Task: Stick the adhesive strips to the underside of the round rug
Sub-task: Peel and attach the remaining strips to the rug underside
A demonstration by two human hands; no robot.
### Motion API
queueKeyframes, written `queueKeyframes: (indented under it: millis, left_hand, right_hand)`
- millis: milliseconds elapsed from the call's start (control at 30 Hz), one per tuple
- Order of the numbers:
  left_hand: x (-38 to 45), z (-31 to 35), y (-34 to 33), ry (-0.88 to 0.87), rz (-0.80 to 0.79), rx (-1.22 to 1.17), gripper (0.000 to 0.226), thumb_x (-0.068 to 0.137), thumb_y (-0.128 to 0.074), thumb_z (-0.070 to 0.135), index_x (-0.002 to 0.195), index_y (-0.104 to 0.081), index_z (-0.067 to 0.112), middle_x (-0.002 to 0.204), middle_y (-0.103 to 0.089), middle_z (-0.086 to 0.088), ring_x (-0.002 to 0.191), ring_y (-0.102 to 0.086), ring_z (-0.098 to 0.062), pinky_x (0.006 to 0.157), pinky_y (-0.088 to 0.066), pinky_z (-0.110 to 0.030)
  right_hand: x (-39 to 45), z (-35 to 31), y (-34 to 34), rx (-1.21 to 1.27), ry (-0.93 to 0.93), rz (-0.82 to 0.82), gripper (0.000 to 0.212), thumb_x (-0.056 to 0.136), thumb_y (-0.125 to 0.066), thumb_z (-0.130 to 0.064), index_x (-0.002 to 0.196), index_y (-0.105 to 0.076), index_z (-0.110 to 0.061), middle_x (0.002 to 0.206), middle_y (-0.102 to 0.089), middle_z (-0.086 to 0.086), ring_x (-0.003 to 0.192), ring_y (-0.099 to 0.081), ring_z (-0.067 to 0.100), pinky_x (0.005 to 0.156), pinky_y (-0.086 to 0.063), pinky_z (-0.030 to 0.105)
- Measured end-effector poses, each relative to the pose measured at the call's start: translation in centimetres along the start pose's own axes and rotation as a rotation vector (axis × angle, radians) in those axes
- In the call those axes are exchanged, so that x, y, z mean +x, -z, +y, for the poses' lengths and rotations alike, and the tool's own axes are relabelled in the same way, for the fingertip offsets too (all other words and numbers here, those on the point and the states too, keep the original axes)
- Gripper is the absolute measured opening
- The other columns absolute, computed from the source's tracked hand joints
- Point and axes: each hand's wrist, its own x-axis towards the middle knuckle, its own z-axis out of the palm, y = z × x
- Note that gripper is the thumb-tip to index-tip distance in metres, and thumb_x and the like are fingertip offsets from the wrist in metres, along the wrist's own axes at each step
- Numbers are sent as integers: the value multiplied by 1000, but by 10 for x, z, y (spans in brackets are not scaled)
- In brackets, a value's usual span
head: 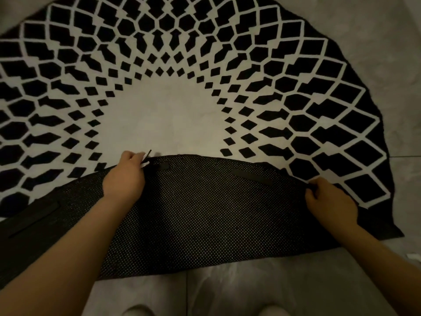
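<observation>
Here the thing that matters is a small dark strip (147, 157), pinched between the fingertips of the left hand (124, 176) right at the folded-back edge of the round rug (205, 53). It is thin and partly blurred; what shows of it stands up and leans away from the person, its long axis running roughly from the fingers toward the rug's pale centre. Whether it is an adhesive strip or a peeled liner cannot be told.

Just right of that grip, touching the folded edge, a short dark piece (164, 166) lies on the dotted underside (205, 213), apparently a strip already stuck, with its long axis roughly along the fold. Farther right, a longer strip (251, 175) lies flat, its long axis slanting down to the right, following the rim. A third strip (34, 221) sits near the left end of the flap, slanting the other way.

The left hand is plainly the nearer one to the held strip and to the short piece beside it; any pressing there would be a small move down and rightward. The right hand (330, 201) is well apart, at the right end of the fold, fingers curled on the rug edge as if to keep the flap turned over.

The rug lies on the tiled floor (262, 283), pattern up except for this near flap.
</observation>
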Motion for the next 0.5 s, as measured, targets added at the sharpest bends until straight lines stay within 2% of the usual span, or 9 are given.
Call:
queueKeyframes:
  millis: [100, 233, 300, 367, 500]
  left_hand:
    - [0, 3, 8, 24, -5, 69, 30, 98, -43, 19, 123, -54, 7, 122, -42, -16, 79, -56, -36, 63, -43, -39]
    - [0, -6, 20, -34, -10, 76, 29, 97, -44, 19, 121, -57, 8, 117, -47, -14, 81, -57, -34, 65, -46, -41]
    - [-4, -14, 31, -26, -5, 62, 20, 95, -44, 17, 103, -60, 8, 100, -54, -10, 75, -54, -29, 62, -43, -37]
    - [-10, -22, 42, 35, 27, 87, 17, 93, -43, 18, 92, -58, 11, 86, -53, -5, 71, -52, -25, 59, -40, -33]
    - [-35, -58, 64, 173, 90, 104, 21, 91, -43, 22, 101, -60, 14, 95, -58, -8, 71, -51, -24, 60, -45, -32]
  right_hand:
    - [2, -2, 2, -14, -13, -4, 22, 94, -50, -26, 109, -58, -12, 70, -55, -2, 59, -48, 12, 47, -30, 23]
    - [8, -6, 4, -26, -10, 11, 26, 95, -49, -28, 111, -58, -9, 73, -53, -2, 60, -48, 14, 47, -32, 23]
    - [10, -17, 7, 17, 4, 44, 26, 96, -48, -28, 110, -58, -8, 75, -50, -3, 60, -46, 12, 48, -30, 23]
    - [13, -34, 12, 96, 15, 79, 23, 96, -48, -26, 107, -57, -8, 76, -52, -1, 62, -45, 13, 49, -27, 23]
    - [22, -85, 22, 144, 184, 90, 25, 95, -49, -24, 116, -57, -13, 87, -59, 3, 72, -51, 14, 62, -38, 29]
